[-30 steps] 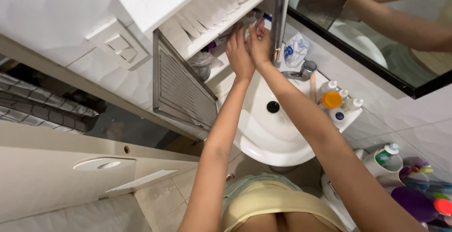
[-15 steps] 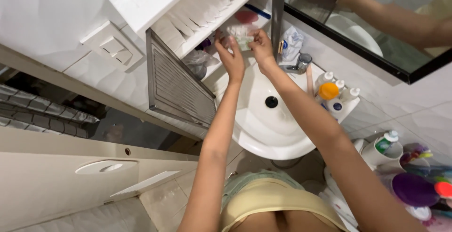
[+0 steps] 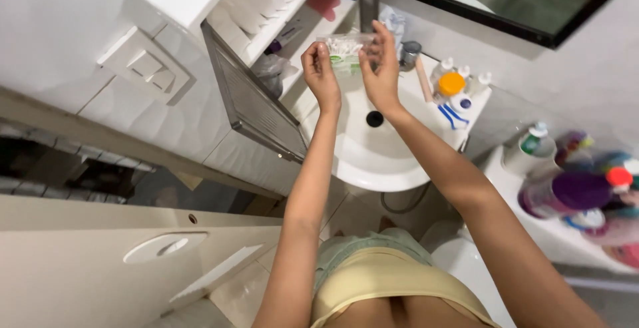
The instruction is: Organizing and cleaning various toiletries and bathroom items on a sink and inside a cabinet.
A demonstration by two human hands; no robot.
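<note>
Both of my hands hold a small clear plastic packet of cotton swabs (image 3: 344,51) above a white sink (image 3: 359,161). My left hand (image 3: 321,73) grips the packet's left end. My right hand (image 3: 381,68) grips its right end, fingers curled over the top edge. The packet hangs in the air between an open wall cabinet (image 3: 266,28) and the tap (image 3: 409,55).
The cabinet's slatted door (image 3: 249,105) swings out to the left of my arms. Small bottles and an orange-capped jar (image 3: 451,83) stand on the sink ledge. A mirror (image 3: 506,1) hangs above. Bottles and colourful containers (image 3: 572,188) crowd the right. A white door (image 3: 100,261) lies at lower left.
My hands have come down out of the cabinet shelf toward me, and they now hold the swab packet over the sink.
</note>
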